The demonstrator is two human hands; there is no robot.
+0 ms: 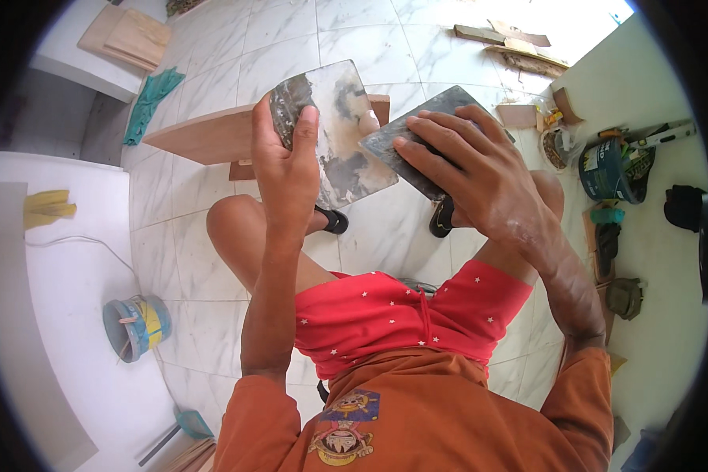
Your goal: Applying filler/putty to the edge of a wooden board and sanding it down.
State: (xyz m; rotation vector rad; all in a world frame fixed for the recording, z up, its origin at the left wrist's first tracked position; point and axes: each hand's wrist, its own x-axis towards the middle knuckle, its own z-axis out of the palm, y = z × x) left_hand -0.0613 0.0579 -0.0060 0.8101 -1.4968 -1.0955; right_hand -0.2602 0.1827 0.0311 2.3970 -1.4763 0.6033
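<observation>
My left hand [287, 165] grips a flat, squarish plate [338, 118] by its left edge, thumb on top. Pale, putty-like smears and dark patches cover the plate, and a small off-white lump [368, 123] sits near its right edge. In my right hand [484, 173] is a dark grey flat blade [387, 151], the fingers spread over its upper face. The blade's left corner meets or overlaps the plate's right side; whether they touch, I cannot tell. My right thumb is hidden. Behind both hands a wooden board [200, 135] stands on edge on the floor, partly covered by my left hand.
Marble-patterned tiles [377, 244] lie under my bent legs. Wood offcuts [511, 43] are at the far right, with a dark bucket [606, 169] of tools by the right wall. At left are a blue bucket [136, 325], a teal cloth [151, 102] and stacked boards [126, 35].
</observation>
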